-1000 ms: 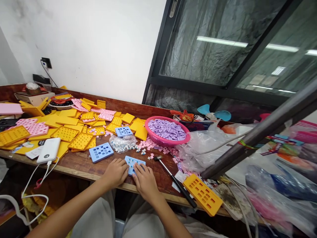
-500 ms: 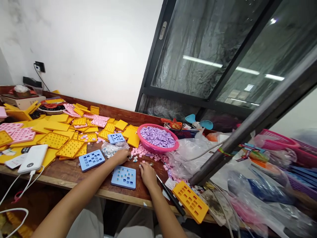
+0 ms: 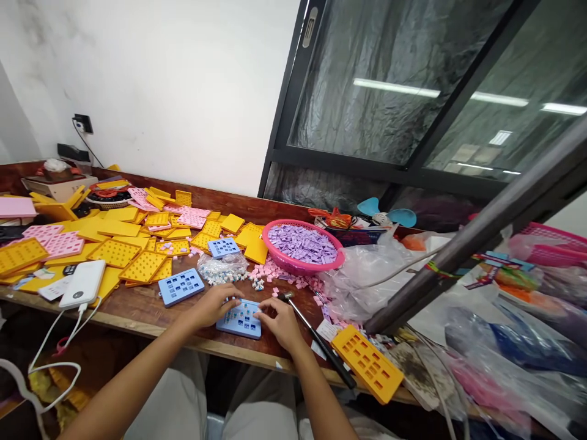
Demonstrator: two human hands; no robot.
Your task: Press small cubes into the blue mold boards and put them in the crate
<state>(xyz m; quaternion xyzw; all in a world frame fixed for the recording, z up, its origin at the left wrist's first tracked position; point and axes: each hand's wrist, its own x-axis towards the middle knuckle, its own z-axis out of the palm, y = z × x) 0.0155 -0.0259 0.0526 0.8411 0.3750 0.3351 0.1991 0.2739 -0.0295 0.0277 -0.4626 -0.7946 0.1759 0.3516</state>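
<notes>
Both my hands are over a blue plate with rows of square holes (image 3: 239, 321), which lies on the wooden bench (image 3: 137, 311). My left hand (image 3: 211, 305) has its fingertips at the plate's upper edge. My right hand (image 3: 280, 324) touches its right side. Whether either hand pinches something small is hidden. Just right of my right hand lies a small hammer with a metal head and black handle (image 3: 316, 338). Loose pink keycaps (image 3: 282, 273) are scattered beyond my fingers, and a clear bag of key switches (image 3: 222, 267) lies beyond my left hand.
Two more blue plates (image 3: 181, 287) (image 3: 224, 247) lie nearby. A pink basket of lilac keycaps (image 3: 302, 246) stands beyond. Several yellow and pink trays (image 3: 142, 267) cover the bench's left side, with a white power bank (image 3: 82, 284) near its front edge. Plastic bags (image 3: 367, 269) and a metal pole (image 3: 477, 226) crowd the right.
My left hand has moved from the clear bag back to the blue plate. My right hand has come from the loose pieces onto the plate. The view has shifted slightly.
</notes>
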